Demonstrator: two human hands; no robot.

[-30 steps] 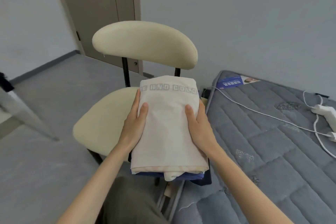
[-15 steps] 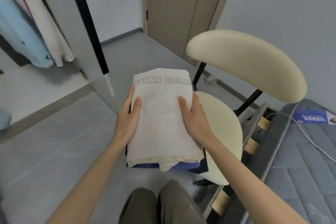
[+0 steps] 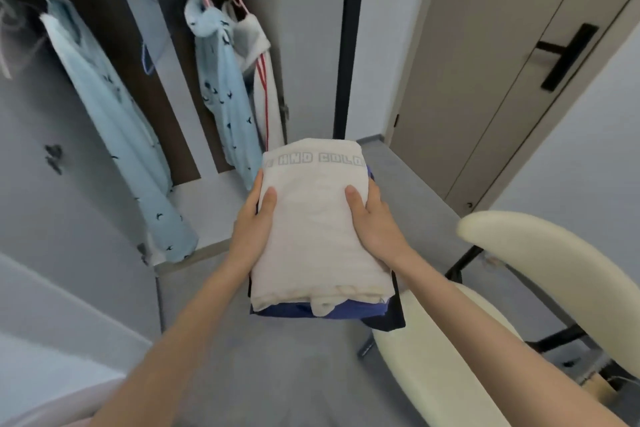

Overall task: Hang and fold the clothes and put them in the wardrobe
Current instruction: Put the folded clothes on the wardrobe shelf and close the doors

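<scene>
Your left hand (image 3: pixel 254 218) and right hand (image 3: pixel 372 218) clasp the folded stack (image 3: pixel 315 236) by its sides, in front of the wardrobe (image 3: pixel 204 208). Soft layers may slip apart, so support it from underneath.

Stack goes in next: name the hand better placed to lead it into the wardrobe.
Left, probably. Both hands grip the stack, but the left hand is on the edge nearer the wardrobe; the right hand is nearer the chair.
</scene>
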